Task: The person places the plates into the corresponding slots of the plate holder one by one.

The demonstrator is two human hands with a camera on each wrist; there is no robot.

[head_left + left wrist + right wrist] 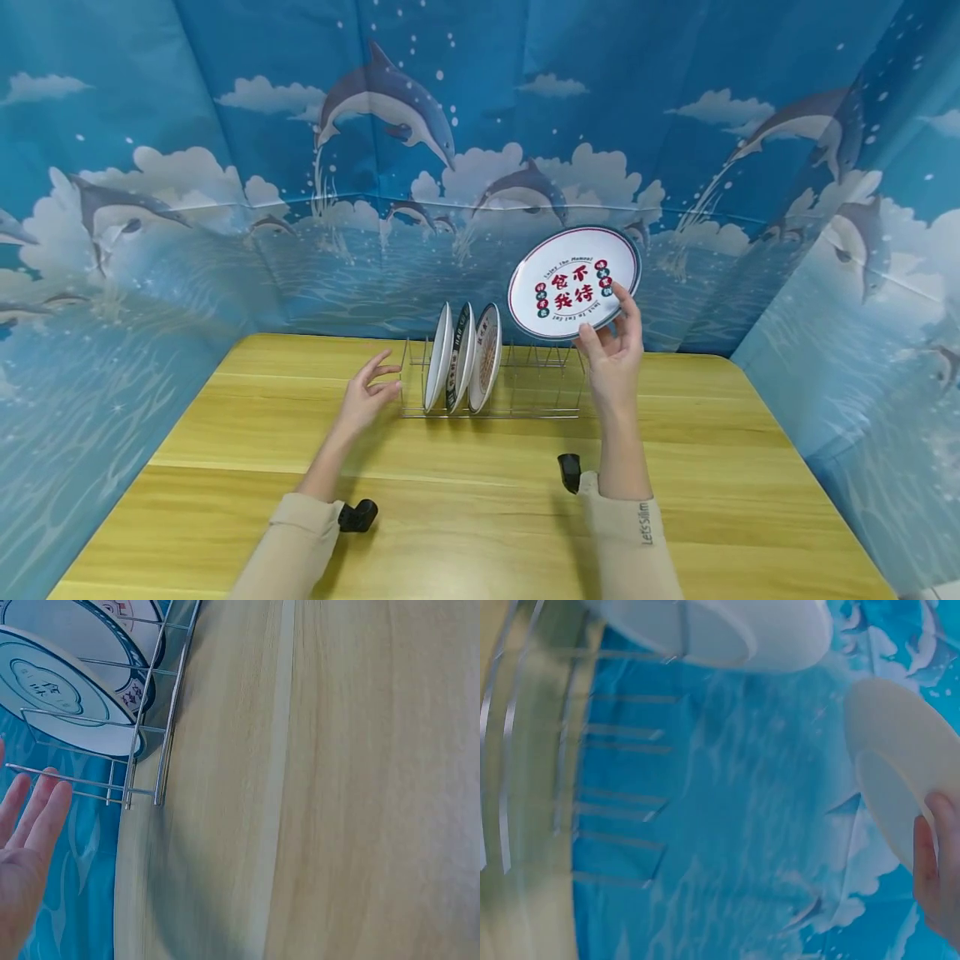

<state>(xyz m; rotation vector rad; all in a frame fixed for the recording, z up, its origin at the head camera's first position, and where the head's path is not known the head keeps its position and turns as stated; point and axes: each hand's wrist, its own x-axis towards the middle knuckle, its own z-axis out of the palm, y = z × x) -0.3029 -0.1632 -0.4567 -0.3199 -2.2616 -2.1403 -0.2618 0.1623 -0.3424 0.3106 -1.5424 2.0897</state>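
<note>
My right hand pinches the lower right rim of an oval white plate, thumb in front, and holds it up above the right end of a wire dish rack. Red characters and small coloured dots mark its face; the right wrist view shows its plain underside. Three plates stand on edge in the rack's left half: a left one, a middle one and a right one with a brown pattern. At the rack's left end, my left hand has relaxed fingers right by the end wire and holds nothing.
The rack stands near the back edge of a wooden table. Behind it hangs a blue curtain printed with dolphins. Bare wire dividers line the rack's right half. Each wrist wears a black camera.
</note>
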